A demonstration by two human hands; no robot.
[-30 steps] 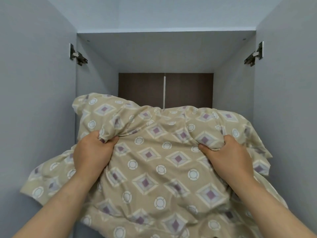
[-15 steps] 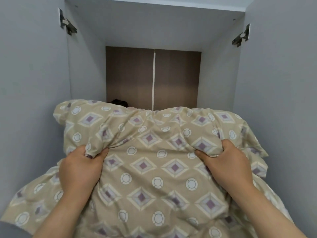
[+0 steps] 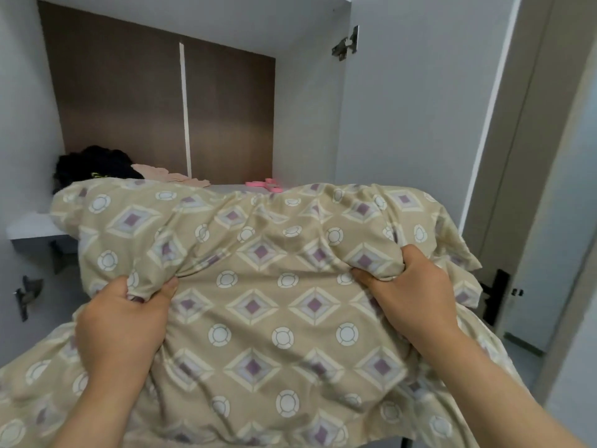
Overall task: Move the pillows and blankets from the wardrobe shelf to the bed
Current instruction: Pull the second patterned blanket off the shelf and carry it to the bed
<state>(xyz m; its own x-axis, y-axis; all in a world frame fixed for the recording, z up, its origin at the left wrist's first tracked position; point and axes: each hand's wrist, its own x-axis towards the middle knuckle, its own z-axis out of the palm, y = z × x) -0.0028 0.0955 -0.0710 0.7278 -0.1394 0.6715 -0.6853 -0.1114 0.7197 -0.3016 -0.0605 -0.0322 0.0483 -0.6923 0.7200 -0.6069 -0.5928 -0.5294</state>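
Blanket (image 3: 265, 305): soft, puffy, matte beige cover w/ printed purple-centred diamonds & white rings. It is creased and bunched where gripped, and the loose edges droop below both wrists. Left hand (image 3: 119, 328) & right hand (image 3: 410, 299) each clutch a fistful of cloth, fingers curled tight into the folds, thumbs pointing inward toward each other. A taut ridge of fabric runs betw. the two grips. Both forearms bare, reaching up & fwd, backs of hands toward camera.

Blanket's bulk rises above the fingers. Its far left end lies over the front edge of the wardrobe shelf (image 3: 29, 229), a flat pale board up-left of the left fingers. Can't tell if the rest touches the shelf.

Beyond the fingertips, on the shelf behind the blanket:
- black fuzzy garment (image 3: 93, 164) at left
- flat peach cloth (image 3: 164, 176) just beside it
- small bright pink item (image 3: 265, 185) nearer the middle

Back panel (image 3: 122, 101) brown, wood-grain, w/ pale vertical seam. Metal hinge (image 3: 346, 44) high above the right fingers; black door handle (image 3: 496, 299) just right of them.
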